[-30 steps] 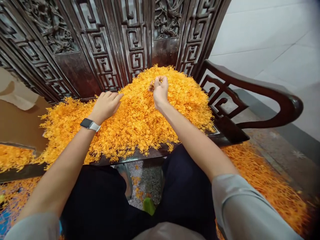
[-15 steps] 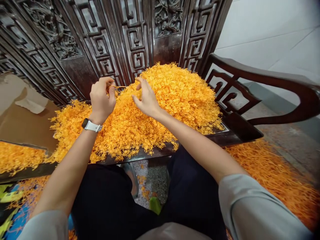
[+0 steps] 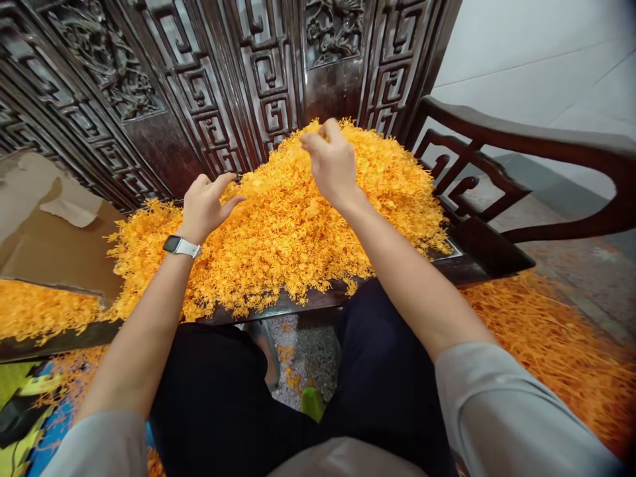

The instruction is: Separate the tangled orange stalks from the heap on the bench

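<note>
Item: orange sprigs (image 3: pixel 278 252), heaped below and between my hands. Likely light, springy, easily tangled; best pinched singly by thin end. My left hand (image 3: pixel 205 207): thumb, fingers parted, nothing seen inside. My right hand (image 3: pixel 332 158): fingers curled; contents, cannot tell.

The left hand (image 3: pixel 203 209) points right, thumb parted from fingers. The right hand (image 3: pixel 336 164) is farther off, fingers curled.
</note>
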### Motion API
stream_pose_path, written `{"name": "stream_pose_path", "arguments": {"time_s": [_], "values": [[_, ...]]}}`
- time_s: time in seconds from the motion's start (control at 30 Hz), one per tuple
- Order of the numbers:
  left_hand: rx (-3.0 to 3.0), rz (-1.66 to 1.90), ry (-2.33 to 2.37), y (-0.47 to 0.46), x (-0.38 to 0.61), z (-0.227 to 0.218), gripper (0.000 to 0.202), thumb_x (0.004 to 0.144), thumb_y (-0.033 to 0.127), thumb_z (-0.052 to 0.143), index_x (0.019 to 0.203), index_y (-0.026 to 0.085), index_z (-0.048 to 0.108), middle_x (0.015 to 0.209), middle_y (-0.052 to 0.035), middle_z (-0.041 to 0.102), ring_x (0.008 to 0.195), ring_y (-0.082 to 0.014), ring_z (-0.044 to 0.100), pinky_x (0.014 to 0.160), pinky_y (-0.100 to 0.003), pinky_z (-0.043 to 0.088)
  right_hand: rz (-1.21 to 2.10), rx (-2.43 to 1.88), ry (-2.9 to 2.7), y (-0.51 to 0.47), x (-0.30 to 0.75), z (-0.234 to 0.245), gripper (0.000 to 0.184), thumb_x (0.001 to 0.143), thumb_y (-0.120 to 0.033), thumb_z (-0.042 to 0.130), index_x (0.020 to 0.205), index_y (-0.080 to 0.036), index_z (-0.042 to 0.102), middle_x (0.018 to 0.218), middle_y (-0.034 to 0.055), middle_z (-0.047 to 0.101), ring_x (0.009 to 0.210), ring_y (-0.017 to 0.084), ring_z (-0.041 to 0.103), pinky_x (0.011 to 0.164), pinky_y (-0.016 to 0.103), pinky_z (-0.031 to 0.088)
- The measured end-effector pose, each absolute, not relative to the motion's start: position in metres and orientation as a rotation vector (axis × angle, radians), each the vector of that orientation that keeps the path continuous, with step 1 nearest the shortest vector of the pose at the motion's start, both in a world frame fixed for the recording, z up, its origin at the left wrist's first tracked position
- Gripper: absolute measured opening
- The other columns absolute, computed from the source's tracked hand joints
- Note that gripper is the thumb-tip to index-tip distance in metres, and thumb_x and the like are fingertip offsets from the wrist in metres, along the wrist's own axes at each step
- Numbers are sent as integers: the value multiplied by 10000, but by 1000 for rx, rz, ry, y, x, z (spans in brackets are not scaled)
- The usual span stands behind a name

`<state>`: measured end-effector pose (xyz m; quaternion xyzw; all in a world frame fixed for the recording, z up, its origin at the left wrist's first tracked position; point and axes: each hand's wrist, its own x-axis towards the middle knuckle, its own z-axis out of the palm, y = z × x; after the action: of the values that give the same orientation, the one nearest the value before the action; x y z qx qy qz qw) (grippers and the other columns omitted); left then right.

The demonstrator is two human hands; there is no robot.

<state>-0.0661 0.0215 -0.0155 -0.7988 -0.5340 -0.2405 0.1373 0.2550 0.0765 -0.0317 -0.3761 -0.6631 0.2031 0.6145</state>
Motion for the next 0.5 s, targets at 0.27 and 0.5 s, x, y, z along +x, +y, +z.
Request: {"name": "stream_pose_path", "arguments": {"time_s": [0.27, 0.5], "values": [[-2494, -1184, -1753, 33, -47, -37, 1031, 731, 786, 848, 1508, 206, 501, 1416, -197, 673, 1161, -315, 665, 946, -426, 538, 211, -1020, -1363, 81, 278, -17, 629, 1039, -787, 398, 750, -242, 521, 801, 33, 549, 887, 201, 598, 976, 453, 516], [-2463, -2205, -1645, 21, 41, -34, 730, 898, 926, 495, 1119, 252, 662, 993, -101, 709, 1048, -270, 715, 860, -383, 571, 557, -748, -1473, 32, 203, -17, 575, 1049, -763, 413, 921, -237, 607, 870, 31, 598, 905, 190, 634, 886, 377, 589]]}}
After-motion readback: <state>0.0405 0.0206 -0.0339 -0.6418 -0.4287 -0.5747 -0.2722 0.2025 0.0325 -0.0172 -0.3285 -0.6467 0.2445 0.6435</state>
